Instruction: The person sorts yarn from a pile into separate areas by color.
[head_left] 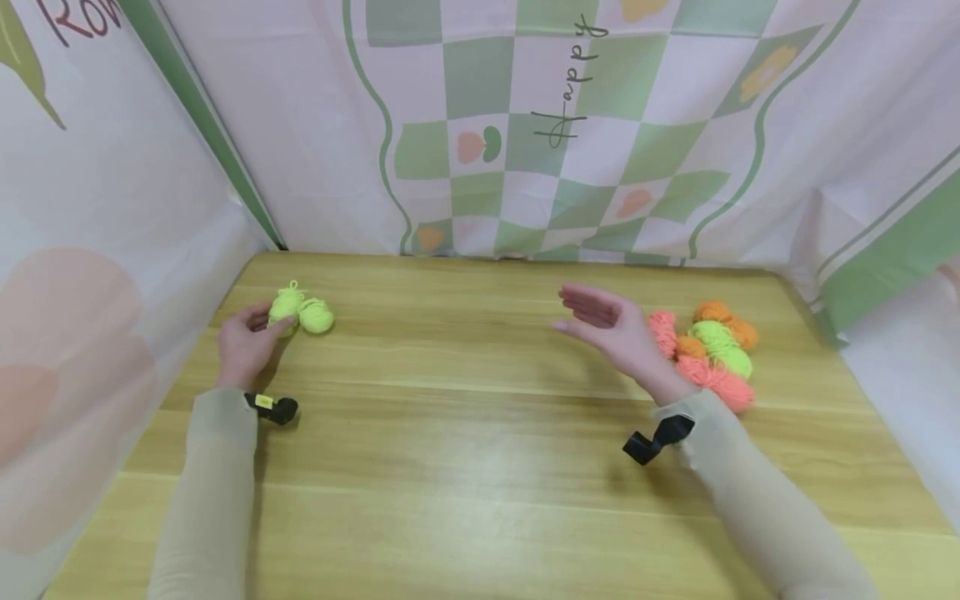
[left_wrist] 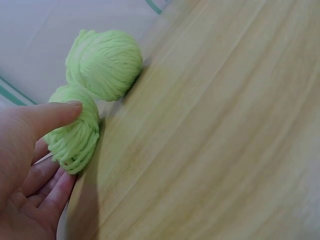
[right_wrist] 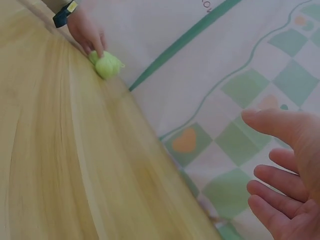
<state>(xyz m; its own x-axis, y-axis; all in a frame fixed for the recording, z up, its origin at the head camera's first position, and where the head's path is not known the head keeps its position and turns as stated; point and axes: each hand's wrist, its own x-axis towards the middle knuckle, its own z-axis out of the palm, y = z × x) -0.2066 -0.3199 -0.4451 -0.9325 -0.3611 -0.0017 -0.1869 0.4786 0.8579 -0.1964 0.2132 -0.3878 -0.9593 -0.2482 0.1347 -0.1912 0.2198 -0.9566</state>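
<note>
At the far left of the table, my left hand (head_left: 246, 346) holds a yellow-green yarn ball (head_left: 284, 303) between thumb and fingers. In the left wrist view the thumb presses on this looped yarn, and the other fingers lie behind and below it. Touching it is a second yellow-green yarn ball (left_wrist: 105, 64), rounder and resting on the wood. My right hand (head_left: 611, 333) hovers above the table's right half, fingers extended and thumb apart. Nothing lies in its palm in the right wrist view.
Beside and behind the right wrist lies a cluster of yarn: coral skeins (head_left: 722, 386), orange yarn (head_left: 738, 331) and a yellow-green skein (head_left: 718, 343). A printed cloth (head_left: 420, 83) hangs along the back edge of the wooden table (head_left: 450, 467), with more cloth at both sides.
</note>
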